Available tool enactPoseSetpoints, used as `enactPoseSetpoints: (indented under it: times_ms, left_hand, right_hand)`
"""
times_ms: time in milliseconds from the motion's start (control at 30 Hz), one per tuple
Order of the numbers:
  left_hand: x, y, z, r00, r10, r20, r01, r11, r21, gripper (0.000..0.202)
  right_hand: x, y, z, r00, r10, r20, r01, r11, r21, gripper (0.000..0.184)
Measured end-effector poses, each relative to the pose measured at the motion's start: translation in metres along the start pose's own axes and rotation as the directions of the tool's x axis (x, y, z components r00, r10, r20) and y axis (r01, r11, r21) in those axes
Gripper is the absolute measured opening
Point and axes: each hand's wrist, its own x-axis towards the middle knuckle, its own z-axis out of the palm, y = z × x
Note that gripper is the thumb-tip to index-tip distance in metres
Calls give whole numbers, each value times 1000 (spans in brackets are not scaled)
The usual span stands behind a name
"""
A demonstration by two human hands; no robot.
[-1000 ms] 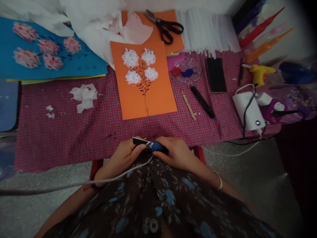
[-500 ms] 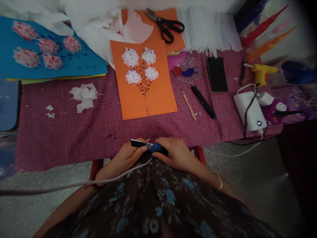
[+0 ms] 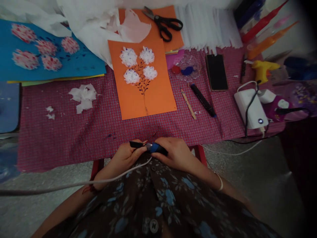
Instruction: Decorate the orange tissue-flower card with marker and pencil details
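Observation:
Both my hands meet at the near table edge, above my lap. My right hand (image 3: 174, 152) is closed around the blue body of a small black and blue tool (image 3: 155, 147). My left hand (image 3: 125, 155) pinches its thin black front end (image 3: 135, 144). I cannot make out what the tool is. A white cable (image 3: 74, 183) runs from under my hands off to the left. Beyond my hands lies an orange sheet (image 3: 148, 96) with white tissue flowers and a drawn stem.
A red checked cloth (image 3: 61, 132) covers the table. On it are a blue sheet with pink flowers (image 3: 81, 62), tissue scraps (image 3: 83, 96), scissors (image 3: 163, 23), a paint palette (image 3: 185, 67), a black marker (image 3: 203, 100), a wooden stick (image 3: 188, 105), a phone (image 3: 217, 72), a white power bank (image 3: 250, 107) and a yellow glue gun (image 3: 262, 70).
My left fingers have slid closer along the tool's black tip, covering more of it. The view has drifted slightly; my right hand keeps its grip.

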Motion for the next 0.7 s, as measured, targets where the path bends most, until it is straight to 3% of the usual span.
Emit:
enactPoseSetpoints:
  times_ms: [367,700]
  left_hand:
    - [2,3,1,996,-92,6,92,996,13,35]
    - [2,0,-1,994,-100,49,98,994,47,42]
  right_hand:
    - [-2,1,1,1000,22,-21,-22,1000,2,28]
    - [-4,0,-2,998,60,-25,-59,998,38,26]
